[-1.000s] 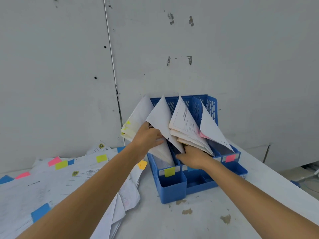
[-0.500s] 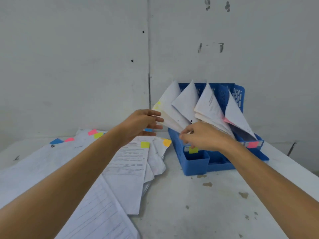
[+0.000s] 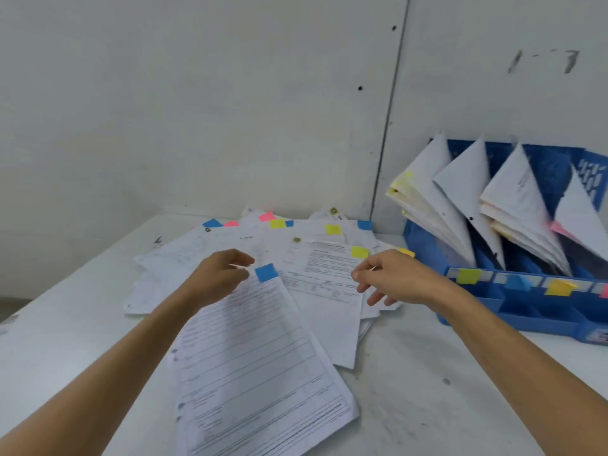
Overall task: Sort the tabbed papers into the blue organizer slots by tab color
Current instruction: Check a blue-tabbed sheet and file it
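Step in hand, as judged: picking the next sheet from the pile [image 3: 306, 238], on the table [image 3: 427, 390] left of the organizer [image 3: 526, 312].

Left hand [image 3: 220, 278]: fingers curled by the top sheet's [image 3: 256, 357] blue tab [image 3: 266, 272]; whether it grips, cannot tell.

Right hand [image 3: 391, 278]: loose and empty, over a yellow-tab sheet [image 3: 329, 291].

Next: lift the top sheet alone and carry it to the blue-marked slot [image 3: 516, 282].

Obstacle: the filed papers [image 3: 460, 199] lean over the slots.

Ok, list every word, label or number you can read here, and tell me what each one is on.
No text is legible.
Lined form with the blue tab: print too blurred.
Yellow-tabbed sheet: heading and emblem too blurred.
Filed papers in the blue organizer: print too small.
Slot tabs: plain colour, no writing visible.
Corner sticker: blurred.
Wall marks: smudges, not letters.
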